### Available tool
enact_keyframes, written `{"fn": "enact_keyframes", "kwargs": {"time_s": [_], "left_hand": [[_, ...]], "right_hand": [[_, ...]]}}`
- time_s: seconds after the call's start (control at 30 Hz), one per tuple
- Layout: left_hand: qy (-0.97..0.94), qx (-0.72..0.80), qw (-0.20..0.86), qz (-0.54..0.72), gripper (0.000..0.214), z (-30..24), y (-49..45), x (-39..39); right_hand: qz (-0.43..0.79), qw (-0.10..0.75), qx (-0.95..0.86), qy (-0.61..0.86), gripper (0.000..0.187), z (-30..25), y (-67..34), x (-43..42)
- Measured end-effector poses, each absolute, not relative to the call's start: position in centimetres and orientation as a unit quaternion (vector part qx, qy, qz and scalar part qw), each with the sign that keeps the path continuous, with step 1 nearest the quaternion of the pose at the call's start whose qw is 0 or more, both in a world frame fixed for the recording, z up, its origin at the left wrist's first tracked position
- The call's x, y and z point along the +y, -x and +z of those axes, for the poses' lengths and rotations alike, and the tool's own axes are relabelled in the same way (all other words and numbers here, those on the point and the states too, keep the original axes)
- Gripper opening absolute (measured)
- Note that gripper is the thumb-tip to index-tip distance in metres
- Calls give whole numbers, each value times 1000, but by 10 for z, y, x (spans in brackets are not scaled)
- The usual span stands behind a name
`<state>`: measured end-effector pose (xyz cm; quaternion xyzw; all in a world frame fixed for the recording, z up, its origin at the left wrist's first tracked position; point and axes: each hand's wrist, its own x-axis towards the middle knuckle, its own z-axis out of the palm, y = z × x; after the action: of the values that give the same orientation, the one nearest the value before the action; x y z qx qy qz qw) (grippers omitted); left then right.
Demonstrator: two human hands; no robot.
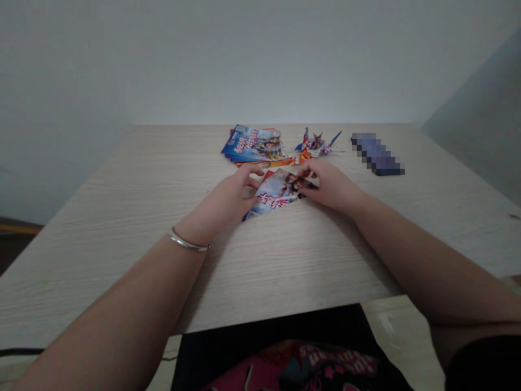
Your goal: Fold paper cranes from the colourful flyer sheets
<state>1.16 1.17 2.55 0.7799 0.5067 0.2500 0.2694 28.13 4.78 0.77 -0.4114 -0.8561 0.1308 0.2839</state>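
A glossy printed paper sheet point(277, 189) with a picture of people and red-and-white lettering lies between my hands on the table. My left hand point(238, 193), with a silver bangle at the wrist, grips its left edge between thumb and fingers. At the right edge, my right hand point(325, 184) pinches the paper, covering that corner. Just beyond is a stack of similar printed sheets point(258, 145), mostly blue and red. Colourful folded paper cranes point(315, 142) stand right of the stack, and an orange folded paper piece point(302, 157) is near my right fingers.
A dark, pixelated phone-like object point(376, 153) lies at the right back. The pale wood-grain table point(163, 179) meets a wall point(260, 65) at its far edge. Its near edge lies just in front of my lap, under my forearms.
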Motion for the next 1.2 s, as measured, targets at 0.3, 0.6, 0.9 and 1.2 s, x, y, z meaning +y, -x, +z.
{"fn": "enact_keyframes", "kwargs": {"time_s": [0.3, 0.6, 0.9, 1.2], "left_hand": [[-866, 407, 152, 248, 33, 27, -6, 18], [-925, 353, 55, 131, 44, 16, 1, 21], [-917, 390, 89, -9, 58, 26, -4, 15], [-921, 382, 72, 16, 53, 27, -3, 9]], "right_hand": [[138, 291, -899, 298, 14, 10, -286, 50], [248, 157, -914, 280, 29, 10, -297, 52], [186, 68, -941, 276, 70, 18, -305, 48], [107, 27, -943, 314, 95, 17, -299, 37]]}}
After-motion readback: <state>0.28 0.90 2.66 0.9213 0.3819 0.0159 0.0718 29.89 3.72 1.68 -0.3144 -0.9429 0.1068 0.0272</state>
